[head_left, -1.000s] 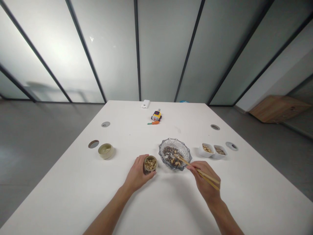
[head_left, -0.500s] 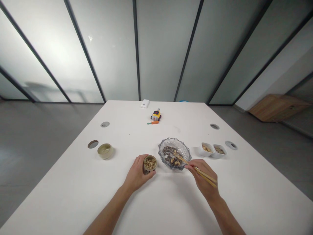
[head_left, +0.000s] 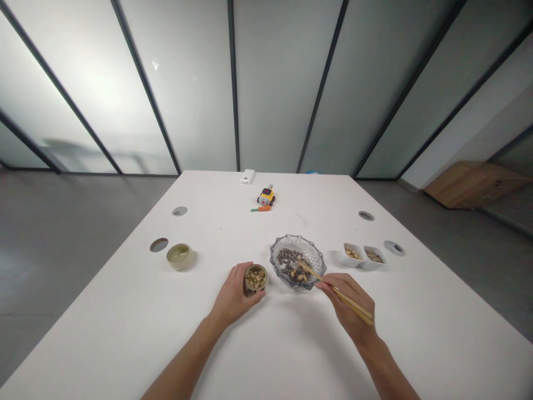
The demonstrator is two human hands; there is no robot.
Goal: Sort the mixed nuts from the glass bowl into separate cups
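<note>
Two chopsticks (head_left: 348, 301), diagonal, tips (head_left: 302, 265) forward-left

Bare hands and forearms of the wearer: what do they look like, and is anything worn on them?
The left hand and right hand are ungloved. The left forearm and right forearm show no sleeve, watch or bracelet; no rings are discernible.
</note>
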